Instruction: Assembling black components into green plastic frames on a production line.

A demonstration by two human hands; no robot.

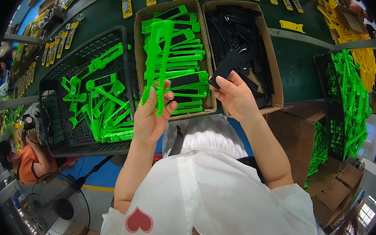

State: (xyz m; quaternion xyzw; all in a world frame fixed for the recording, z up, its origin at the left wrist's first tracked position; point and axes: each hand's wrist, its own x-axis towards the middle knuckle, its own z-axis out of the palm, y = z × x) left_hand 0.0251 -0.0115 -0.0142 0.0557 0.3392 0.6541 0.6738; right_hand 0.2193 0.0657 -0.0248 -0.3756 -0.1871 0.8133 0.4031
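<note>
My left hand (155, 112) is closed round the lower end of a long bright green plastic frame (158, 57), held upright over a cardboard box (137, 38). That box holds stacked green plastic parts (192, 60), some with black panels fitted. Between the thumb and fingers of my right hand (236, 95) is a flat black rectangular panel (225, 68). It is tilted and apart from the green frame, at the near left edge of a second cardboard box (276, 73), which is filled with loose black panels (243, 38).
A black plastic crate (49, 106) of jumbled green parts stands at left; another crate (331, 98) with green parts is at right. Yellow parts (291, 26) lie along the green table's far side. A fan (64, 207) and a person in orange (29, 167) are at lower left.
</note>
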